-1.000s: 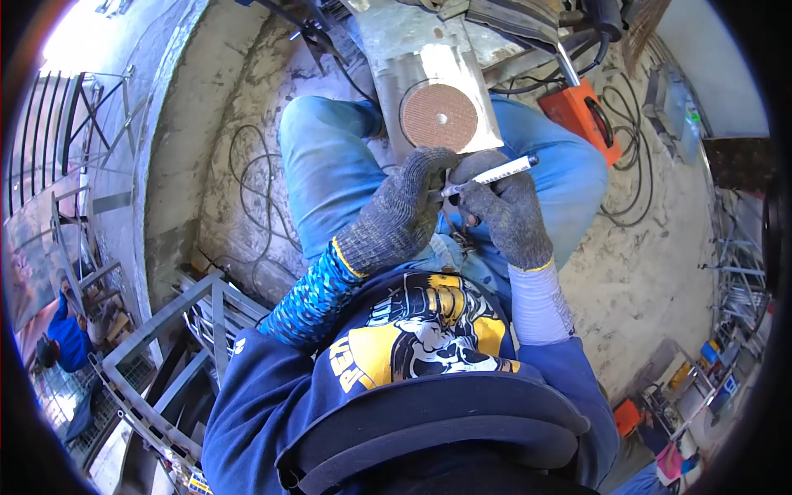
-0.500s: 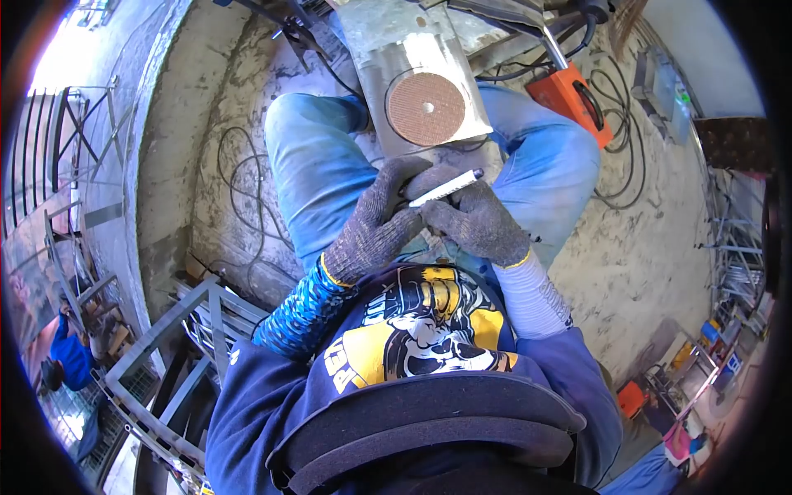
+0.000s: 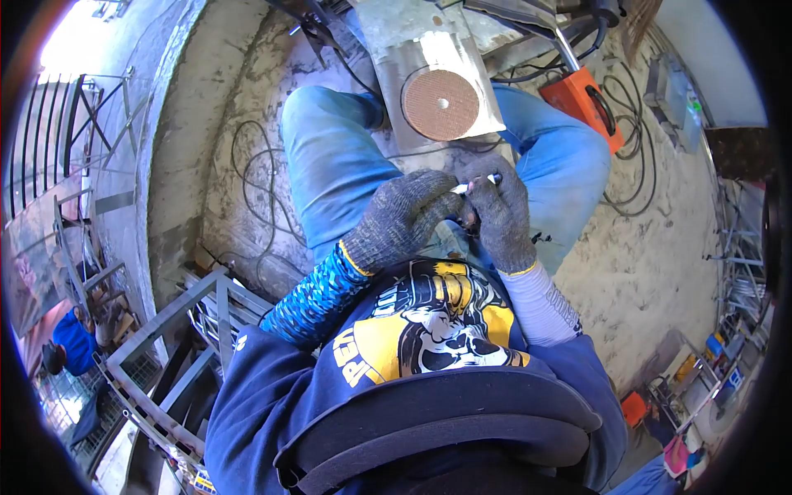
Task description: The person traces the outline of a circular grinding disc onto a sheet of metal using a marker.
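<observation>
Both gloved hands meet above my lap, closed around a slim white marker (image 3: 460, 189). Its dark end sticks out past the right fingers, and much of its length is covered by the gloves. My left hand (image 3: 404, 213) pinches the white end between thumb and fingers. My right hand (image 3: 502, 216) is wrapped over the other part, a bare fingertip showing through the glove. Beyond the hands, between my knees, a brown round cutting disc (image 3: 441, 105) with a centre hole lies flat on a bare metal plate (image 3: 404, 62).
An orange tool part (image 3: 584, 107) stands by my right knee, with a black cable (image 3: 639, 157) coiled beside it. Another cable (image 3: 239, 169) loops over the floor at left. A grey metal frame (image 3: 177, 330) stands at my left elbow. At far left is another person (image 3: 74, 338).
The marker was mostly exposed, lying across the fingers; now the gloves cover much of it. My hands have shifted slightly right, and the right hand has turned over it.
</observation>
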`<state>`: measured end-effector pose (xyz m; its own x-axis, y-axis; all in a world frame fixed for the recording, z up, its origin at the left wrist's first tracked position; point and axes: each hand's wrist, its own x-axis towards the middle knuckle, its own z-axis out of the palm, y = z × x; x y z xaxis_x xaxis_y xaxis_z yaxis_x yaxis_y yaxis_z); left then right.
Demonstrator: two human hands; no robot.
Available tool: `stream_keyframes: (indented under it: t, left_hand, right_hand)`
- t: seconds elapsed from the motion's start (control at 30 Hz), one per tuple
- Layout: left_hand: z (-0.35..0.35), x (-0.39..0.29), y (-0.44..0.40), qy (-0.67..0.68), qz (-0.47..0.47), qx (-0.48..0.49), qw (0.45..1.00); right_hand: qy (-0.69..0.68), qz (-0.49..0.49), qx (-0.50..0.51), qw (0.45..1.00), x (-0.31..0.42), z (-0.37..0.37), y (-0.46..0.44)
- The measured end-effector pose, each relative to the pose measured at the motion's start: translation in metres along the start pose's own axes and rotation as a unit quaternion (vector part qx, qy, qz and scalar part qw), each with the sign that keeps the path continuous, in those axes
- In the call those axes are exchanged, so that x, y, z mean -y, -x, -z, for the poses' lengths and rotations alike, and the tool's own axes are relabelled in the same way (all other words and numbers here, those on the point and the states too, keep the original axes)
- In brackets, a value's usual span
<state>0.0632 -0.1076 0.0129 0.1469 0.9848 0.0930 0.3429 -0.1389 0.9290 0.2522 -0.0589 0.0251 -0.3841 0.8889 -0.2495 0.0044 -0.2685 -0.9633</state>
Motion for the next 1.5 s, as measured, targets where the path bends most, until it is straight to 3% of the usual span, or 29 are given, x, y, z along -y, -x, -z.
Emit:
stream_keyframes:
  t: [0.1,0.23,0.33,0.37,0.4,0.43,0.47,0.53,0.63,0.7,0.77,0.83,0.9,0.93,0.97,1.03,1.07,1.13,1.17,1.23,1.27,1.3,1.37,1.5]
  left_hand:
    - [0.001,0.007,0.003,-0.002,0.0,0.017,1.0]
    - [0.005,0.008,0.009,0.032,0.004,0.004,0.999]
    - [0.01,0.014,0.017,-0.015,-0.02,-0.097,0.995]
    - [0.016,0.021,0.019,-0.012,-0.026,-0.103,0.994]
    - [0.025,0.026,0.02,0.027,0.049,-0.119,0.991]
    - [0.033,0.032,0.022,0.059,0.1,-0.137,0.984]
    - [0.041,0.038,0.023,0.091,0.149,-0.158,0.972]
    - [0.055,0.048,0.029,0.146,0.196,-0.191,0.951]
    - [0.06,0.054,0.038,0.217,0.232,-0.215,0.923]
    - [0.053,0.056,0.041,0.234,0.229,-0.223,0.918]
    - [0.051,0.058,0.042,0.251,0.225,-0.229,0.913]
    - [0.049,0.057,0.036,0.242,0.217,-0.221,0.92]
    - [0.046,0.053,0.03,0.248,0.214,-0.223,0.918]
    - [0.047,0.052,0.03,0.246,0.213,-0.22,0.92]
    - [0.049,0.054,0.033,0.243,0.215,-0.22,0.92]
    - [0.048,0.056,0.033,0.234,0.21,-0.212,0.925]
    - [0.048,0.057,0.03,0.235,0.208,-0.213,0.925]
    - [0.046,0.057,0.034,0.248,0.23,-0.233,0.912]
    - [0.046,0.057,0.034,0.249,0.234,-0.23,0.911]
    - [0.045,0.058,0.034,0.231,0.223,-0.23,0.919]
    - [0.047,0.06,0.034,0.224,0.225,-0.224,0.921]
    - [0.045,0.06,0.034,0.224,0.225,-0.224,0.921]
    - [0.046,0.063,0.034,0.182,0.203,-0.232,0.934]
    - [0.048,0.058,0.033,0.226,0.229,-0.227,0.919]
  right_hand:
    - [-0.071,-0.019,0.002,0.997,-0.003,-0.004,0.0]
    - [0.032,-0.092,0.028,0.995,0.007,-0.006,-0.003]
    - [0.23,0.203,-0.041,0.951,0.016,-0.005,0.007]
    - [0.236,0.208,-0.04,0.948,0.021,0.007,0.016]
    - [0.432,0.24,0.003,0.869,0.025,0.026,0.027]
    - [0.609,0.26,0.046,0.748,0.028,0.036,0.04]
    - [0.614,0.261,0.048,0.743,0.028,0.039,0.055]
    - [0.743,0.128,0.187,0.63,0.021,0.041,0.083]
    - [0.758,0.064,0.204,0.616,0.015,0.04,0.091]
    - [0.751,0.07,0.216,0.62,0.017,0.04,0.086]
    - [0.727,-0.035,0.24,0.642,0.01,0.039,0.075]
    - [0.717,-0.016,0.211,0.664,-0.014,0.046,0.068]
    - [0.72,0.151,0.177,0.654,-0.027,0.043,0.058]
    - [0.744,0.091,0.226,0.622,-0.026,0.041,0.055]
    - [0.742,0.092,0.228,0.624,-0.023,0.038,0.053]
    - [0.778,-0.034,0.35,0.52,-0.002,0.031,0.05]
    - [0.78,-0.034,0.348,0.519,0.014,0.028,0.045]
    - [0.762,-0.126,0.394,0.498,0.038,0.024,0.045]
    - [0.76,-0.13,0.397,0.498,0.03,0.03,0.049]
    - [0.735,0.129,0.262,0.612,0.001,0.05,0.062]
    - [0.729,0.17,0.241,0.618,-0.016,0.055,0.062]
    - [0.729,0.17,0.241,0.618,-0.02,0.057,0.059]
    - [0.715,0.07,0.283,0.636,-0.027,0.06,0.05]
    - [0.725,0.031,0.281,0.628,-0.029,0.07,0.039]
